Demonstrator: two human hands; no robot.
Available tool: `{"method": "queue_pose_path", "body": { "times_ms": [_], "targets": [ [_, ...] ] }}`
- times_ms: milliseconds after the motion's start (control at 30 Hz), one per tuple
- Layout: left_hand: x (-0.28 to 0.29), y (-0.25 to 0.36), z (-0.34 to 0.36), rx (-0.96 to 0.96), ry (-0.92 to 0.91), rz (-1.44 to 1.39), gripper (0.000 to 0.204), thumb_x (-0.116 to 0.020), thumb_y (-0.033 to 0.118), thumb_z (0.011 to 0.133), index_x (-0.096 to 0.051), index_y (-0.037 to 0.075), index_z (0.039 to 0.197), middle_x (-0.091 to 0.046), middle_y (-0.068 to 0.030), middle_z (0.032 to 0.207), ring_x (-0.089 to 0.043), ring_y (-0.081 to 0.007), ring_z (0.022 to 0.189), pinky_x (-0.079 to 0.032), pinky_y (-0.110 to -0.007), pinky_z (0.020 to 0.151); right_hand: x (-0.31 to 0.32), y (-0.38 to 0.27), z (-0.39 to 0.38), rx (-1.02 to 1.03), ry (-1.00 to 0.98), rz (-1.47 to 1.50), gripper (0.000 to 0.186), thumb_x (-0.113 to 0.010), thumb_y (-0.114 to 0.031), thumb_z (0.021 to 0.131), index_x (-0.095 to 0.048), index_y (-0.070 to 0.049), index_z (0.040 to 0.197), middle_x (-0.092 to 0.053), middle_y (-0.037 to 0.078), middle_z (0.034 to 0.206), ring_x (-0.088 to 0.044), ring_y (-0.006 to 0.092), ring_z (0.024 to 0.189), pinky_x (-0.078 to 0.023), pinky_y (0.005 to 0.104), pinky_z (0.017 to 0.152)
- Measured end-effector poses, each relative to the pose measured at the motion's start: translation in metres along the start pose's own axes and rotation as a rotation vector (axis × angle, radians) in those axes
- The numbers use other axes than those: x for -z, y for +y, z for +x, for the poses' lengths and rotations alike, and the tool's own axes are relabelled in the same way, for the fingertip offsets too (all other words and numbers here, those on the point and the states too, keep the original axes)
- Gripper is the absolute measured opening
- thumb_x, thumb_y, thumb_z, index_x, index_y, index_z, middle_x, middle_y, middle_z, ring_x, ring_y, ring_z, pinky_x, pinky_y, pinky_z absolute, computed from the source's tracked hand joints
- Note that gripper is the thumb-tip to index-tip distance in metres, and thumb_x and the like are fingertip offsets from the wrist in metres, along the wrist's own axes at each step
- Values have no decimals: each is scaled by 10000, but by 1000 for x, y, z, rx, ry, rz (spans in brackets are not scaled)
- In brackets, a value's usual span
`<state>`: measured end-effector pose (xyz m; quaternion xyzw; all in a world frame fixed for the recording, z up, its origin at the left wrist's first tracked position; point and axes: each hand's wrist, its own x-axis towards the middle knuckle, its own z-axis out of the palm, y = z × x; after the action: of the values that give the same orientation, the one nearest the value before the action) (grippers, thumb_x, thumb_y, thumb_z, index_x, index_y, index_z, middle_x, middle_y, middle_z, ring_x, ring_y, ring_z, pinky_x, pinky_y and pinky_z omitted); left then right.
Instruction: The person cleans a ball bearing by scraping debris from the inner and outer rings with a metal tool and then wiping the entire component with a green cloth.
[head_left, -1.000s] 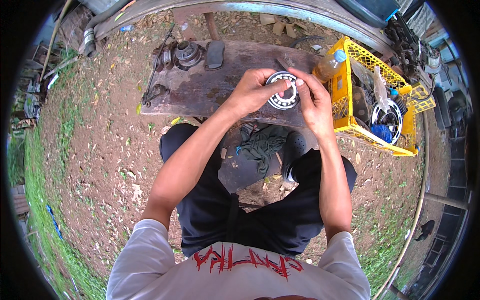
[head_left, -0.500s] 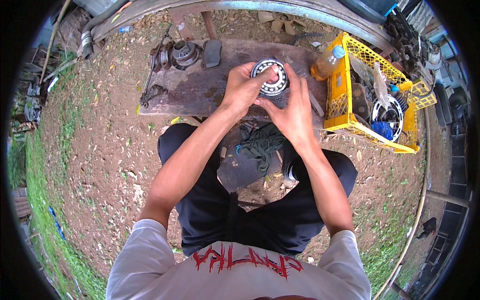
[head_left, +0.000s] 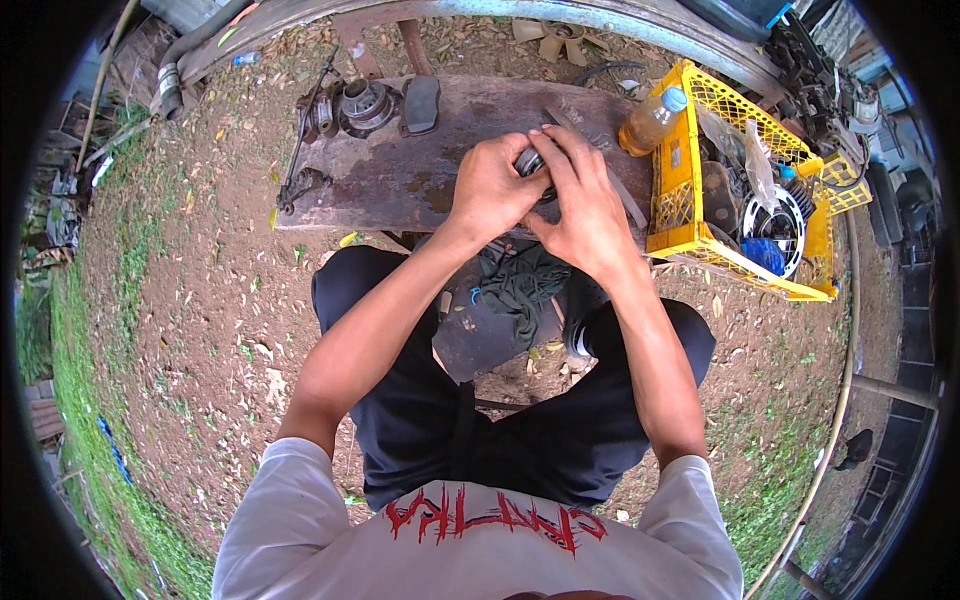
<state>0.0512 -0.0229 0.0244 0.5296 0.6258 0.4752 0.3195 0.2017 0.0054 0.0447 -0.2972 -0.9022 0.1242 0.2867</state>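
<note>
Over the rusty metal bench (head_left: 400,175), both hands close round a steel ring bearing (head_left: 530,162), of which only a sliver shows between the fingers. The left hand (head_left: 492,190) cups it from the side while the right hand (head_left: 585,200) lies across the top, as if to steady it just above the plate. Greasy machine parts (head_left: 355,105) sit at the far corner, and a yellow crate (head_left: 700,190) of spares stands just beside the bench, within easy reach.
</note>
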Motion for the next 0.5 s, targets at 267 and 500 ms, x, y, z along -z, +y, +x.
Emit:
{"method": "queue_pose_path", "body": {
  "times_ms": [267,500],
  "targets": [
    [4,2,1,47,11,117,254,-728,132,804,-678,-17,1004,-714,-66,797,-609,-50,699,-493,-275,627,-10,-4,4,-397,-39,116,702,-784,-140,684,-486,-3,1305,-566,212,1215,-589,403,1082,-517,468,897],
    [0,-9,5,-17,-39,-221,235,-668,186,916,-670,-39,984,-709,-59,859,-613,-71,766,-487,-242,670,-17,8,1,-181,91,135,761,-844,-237,635,-506,5,1272,-633,228,1079,-638,399,969,-540,453,840]
  ]
}}
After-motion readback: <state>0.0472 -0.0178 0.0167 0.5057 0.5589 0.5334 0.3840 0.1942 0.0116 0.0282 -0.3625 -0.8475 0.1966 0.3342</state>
